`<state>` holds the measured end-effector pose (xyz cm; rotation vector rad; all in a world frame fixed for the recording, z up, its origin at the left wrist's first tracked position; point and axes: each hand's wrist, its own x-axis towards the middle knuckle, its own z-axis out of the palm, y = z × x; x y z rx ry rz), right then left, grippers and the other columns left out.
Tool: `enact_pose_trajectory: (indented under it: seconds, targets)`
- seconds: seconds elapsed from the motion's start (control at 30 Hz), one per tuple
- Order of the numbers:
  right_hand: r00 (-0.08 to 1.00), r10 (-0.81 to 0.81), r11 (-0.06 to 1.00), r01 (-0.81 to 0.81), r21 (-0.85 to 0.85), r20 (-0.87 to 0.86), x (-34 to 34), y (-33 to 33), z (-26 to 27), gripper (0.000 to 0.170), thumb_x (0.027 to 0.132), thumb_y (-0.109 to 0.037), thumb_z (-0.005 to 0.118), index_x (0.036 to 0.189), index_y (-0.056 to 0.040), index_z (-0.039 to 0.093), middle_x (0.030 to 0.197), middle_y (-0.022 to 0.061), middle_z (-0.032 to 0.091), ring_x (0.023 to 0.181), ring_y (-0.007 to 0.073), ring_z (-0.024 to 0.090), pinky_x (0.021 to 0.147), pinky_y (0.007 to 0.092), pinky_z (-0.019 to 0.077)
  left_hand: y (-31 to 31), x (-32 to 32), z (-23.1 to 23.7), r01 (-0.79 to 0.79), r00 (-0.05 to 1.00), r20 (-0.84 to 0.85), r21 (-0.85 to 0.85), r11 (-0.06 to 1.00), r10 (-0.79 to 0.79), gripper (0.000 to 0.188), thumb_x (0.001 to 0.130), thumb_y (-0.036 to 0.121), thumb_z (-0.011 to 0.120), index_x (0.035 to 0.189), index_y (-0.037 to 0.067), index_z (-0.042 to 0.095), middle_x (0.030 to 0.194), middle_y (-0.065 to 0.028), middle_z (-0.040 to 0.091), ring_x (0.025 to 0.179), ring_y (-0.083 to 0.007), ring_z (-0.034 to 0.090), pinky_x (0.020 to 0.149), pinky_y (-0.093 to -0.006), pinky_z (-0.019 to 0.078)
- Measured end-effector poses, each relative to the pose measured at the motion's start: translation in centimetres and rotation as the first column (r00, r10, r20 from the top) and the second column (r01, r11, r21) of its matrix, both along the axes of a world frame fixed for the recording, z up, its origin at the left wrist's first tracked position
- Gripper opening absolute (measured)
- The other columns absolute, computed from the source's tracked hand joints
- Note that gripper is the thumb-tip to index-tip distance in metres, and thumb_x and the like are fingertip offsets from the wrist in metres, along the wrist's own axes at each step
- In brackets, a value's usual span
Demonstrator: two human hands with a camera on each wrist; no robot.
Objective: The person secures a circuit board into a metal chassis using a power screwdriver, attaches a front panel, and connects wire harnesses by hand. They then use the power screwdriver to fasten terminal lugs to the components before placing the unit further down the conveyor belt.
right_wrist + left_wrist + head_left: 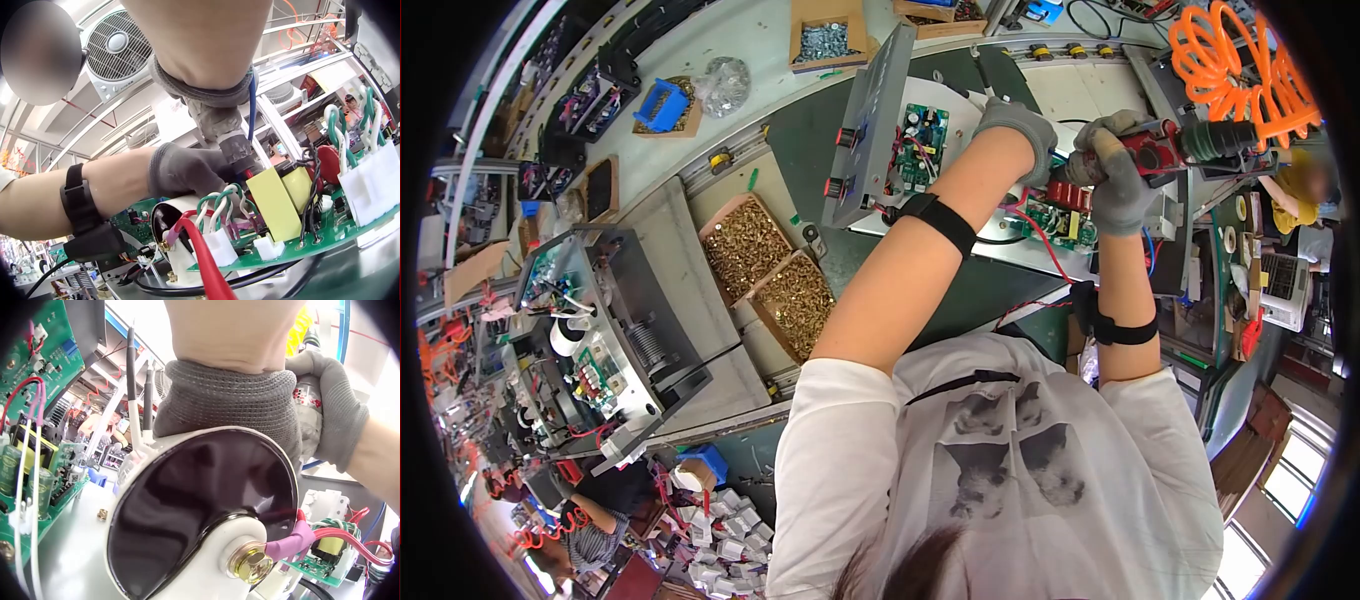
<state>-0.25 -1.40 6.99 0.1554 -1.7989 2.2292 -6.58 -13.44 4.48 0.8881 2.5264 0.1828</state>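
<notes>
My gloved right hand (1118, 185) grips a red power screwdriver (1155, 150), whose dark nose points left toward my left hand. In the right wrist view the driver's nose (235, 150) angles down close beside the left glove, above a green circuit board (300, 245) with a yellow transformer. My gloved left hand (1018, 135) lies over the middle of the open metal unit. In the left wrist view the left glove (228, 403) is behind a white cylinder (219, 575) with a dark glossy end, a brass bolt and a purple-sleeved red lead; its fingers are hidden there.
The unit's grey front panel (878, 115) with red knobs stands on the left. Screws fill cardboard trays (747, 245) on the bench, and another open unit (615, 340) sits farther left. An orange coiled hose (1235, 70) hangs at upper right.
</notes>
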Motion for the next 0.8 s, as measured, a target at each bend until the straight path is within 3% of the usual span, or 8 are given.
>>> enact_pose_trajectory:
  seconds: [0.1,0.3,0.37,0.43,0.5,0.53,0.63,0.8]
  targets:
    - [0.981,-0.111,0.988,0.127,0.093,-0.161,-0.3,-0.6,-0.8,0.017,0.071,0.005,0.062,0.085,-0.0009,0.055,0.073,0.0096,0.061,0.054,0.0107,0.054,0.047,0.0228,0.0422,-0.2,0.7,0.4,-0.052,0.999,-0.004,0.013,0.999,0.052,0.035,0.069,0.033,0.069,0.101,0.020,0.070,0.107,-0.0035,0.066,0.104,-0.0243,0.060,0.088,-0.0428,0.0420]
    - [0.909,-0.268,0.957,0.289,0.018,-0.320,1.8,-1.3,2.2,0.022,0.069,0.004,0.068,0.089,0.0005,0.060,0.077,0.0087,0.063,0.058,0.0113,0.057,0.051,0.0226,0.0449,-0.2,1.2,1.3,-0.074,0.997,-0.023,0.005,0.997,0.074,0.034,0.070,0.034,0.068,0.100,0.017,0.070,0.105,-0.0060,0.067,0.102,-0.0246,0.061,0.087,-0.0385,0.0447]
    - [0.977,-0.105,0.984,0.075,-0.162,-0.183,4.6,-0.4,6.0,0.019,0.071,0.008,0.062,0.089,0.0027,0.058,0.078,0.0128,0.063,0.065,0.0164,0.061,0.061,0.0272,0.0509,0.3,1.4,0.1,-0.104,0.979,-0.178,-0.006,0.995,0.102,0.028,0.071,0.039,0.063,0.092,0.023,0.071,0.098,-0.0060,0.068,0.094,-0.0241,0.064,0.083,-0.0365,0.0490]
    - [0.937,-0.212,0.973,0.174,-0.153,-0.277,7.0,1.1,8.3,0.019,0.073,0.008,0.059,0.091,0.0030,0.058,0.079,0.0147,0.062,0.070,0.0199,0.062,0.061,0.0289,0.0509,0.5,1.8,0.1,-0.075,0.974,-0.214,-0.003,0.997,0.072,0.027,0.073,0.037,0.059,0.092,0.023,0.071,0.098,-0.0071,0.068,0.095,-0.0247,0.063,0.084,-0.0381,0.0485]
    - [0.778,-0.317,0.896,0.434,0.098,-0.542,10.1,2.8,9.1,0.023,0.073,0.003,0.059,0.096,0.0022,0.056,0.084,0.0163,0.061,0.074,0.0231,0.061,0.064,0.0316,0.0501,0.5,1.8,0.5,-0.111,0.975,-0.197,-0.044,0.993,0.100,0.028,0.073,0.040,0.060,0.092,0.023,0.070,0.100,-0.0066,0.067,0.100,-0.0238,0.060,0.087,-0.0388,0.0464]
    - [0.917,-0.250,0.967,0.225,-0.116,-0.312,12.5,4.4,10.5,0.026,0.075,-0.004,0.059,0.100,0.0017,0.053,0.088,0.0162,0.060,0.077,0.0249,0.059,0.067,0.0348,0.0491,0.4,1.8,0.5,-0.089,0.976,-0.200,-0.032,0.996,0.081,0.029,0.072,0.042,0.062,0.092,0.022,0.070,0.101,-0.0058,0.066,0.102,-0.0235,0.058,0.088,-0.0387,0.0453]
    - [0.928,-0.301,0.949,0.268,-0.169,-0.218,17.6,8.5,9.9,0.026,0.075,-0.009,0.058,0.099,0.0014,0.053,0.083,0.0138,0.059,0.074,0.0243,0.059,0.066,0.0350,0.0483,-0.2,2.1,0.4,-0.025,0.977,-0.210,0.053,0.998,0.035,0.031,0.070,0.044,0.065,0.093,0.022,0.067,0.102,-0.0035,0.065,0.104,-0.0227,0.053,0.089,-0.0389,0.0429]
    - [0.697,-0.702,0.712,0.689,0.131,0.146,22.7,13.8,4.2,0.021,0.071,-0.005,0.065,0.091,-0.0015,0.058,0.071,0.0085,0.060,0.056,0.0150,0.056,0.054,0.0268,0.0453,-0.4,2.2,-0.3,0.117,0.945,-0.320,0.147,0.982,-0.065,0.023,0.072,0.031,0.059,0.091,0.023,0.069,0.097,-0.0026,0.066,0.104,-0.0226,0.052,0.086,-0.0408,0.0405]
